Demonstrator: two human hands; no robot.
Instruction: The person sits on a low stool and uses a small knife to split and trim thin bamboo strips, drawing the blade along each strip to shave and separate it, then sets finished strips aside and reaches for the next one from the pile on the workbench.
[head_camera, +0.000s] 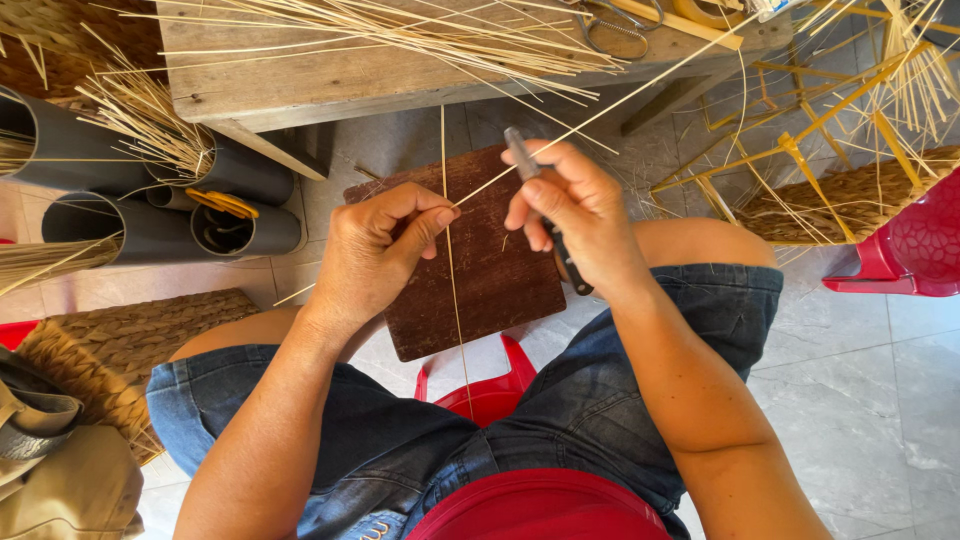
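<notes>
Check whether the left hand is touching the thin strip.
Touching: in the head view the left hand pinches the thin strip between thumb and forefinger over the brown board.

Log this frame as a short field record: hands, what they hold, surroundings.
left hand: pinches a thin bamboo strip between thumb and fingers
right hand: grips a dark-handled knife, near the strip
work surface: brown wooden board below both hands, over a red stool
ahead: wooden bench strewn with pale strips
left side: dark tubes holding strips, woven mat
right side: red plastic chair
</notes>
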